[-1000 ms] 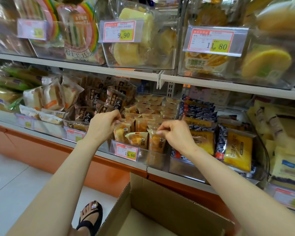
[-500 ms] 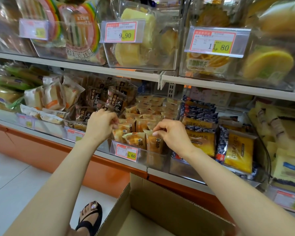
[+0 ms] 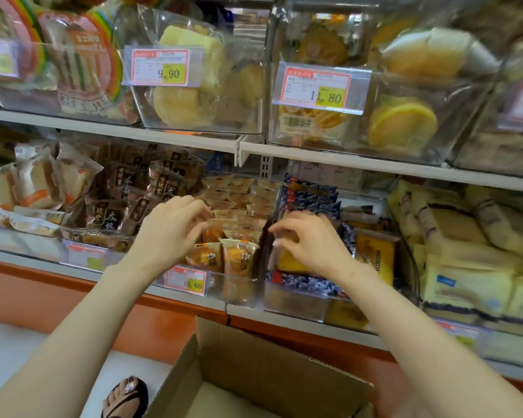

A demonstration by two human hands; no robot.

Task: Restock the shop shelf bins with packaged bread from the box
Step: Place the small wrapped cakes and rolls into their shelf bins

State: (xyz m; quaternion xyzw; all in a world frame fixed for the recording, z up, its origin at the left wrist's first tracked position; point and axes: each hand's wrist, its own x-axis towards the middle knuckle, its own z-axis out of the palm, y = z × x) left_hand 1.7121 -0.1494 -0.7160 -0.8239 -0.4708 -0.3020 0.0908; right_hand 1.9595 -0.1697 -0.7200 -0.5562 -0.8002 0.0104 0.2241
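I see the left hand (image 3: 169,230) at 9 o'clock of the binned bread packets (image 3: 224,256) and the right hand (image 3: 311,242) at 3 o'clock. Both have curled fingers but are blurred, so I cannot tell their grip. The box (image 3: 254,366) is at 6 o'clock.

the left price tag (image 3: 160,67) on an upper clear bin (image 3: 248,122) reads 9.90; the right price tag (image 3: 317,87) beside it reads 11.80. nearer, the lower price tag (image 3: 185,280) ends in .60, first digits blurred. dark brown packs (image 3: 112,212) bear chinese characters.

Motion blur smears my left hand (image 3: 171,233) and right hand (image 3: 311,244); contact with the bread packets (image 3: 239,257) is indeterminate. My right hand partly covers, apparently, a yellow packet (image 3: 289,264). The bottom edge crops the box (image 3: 254,366).
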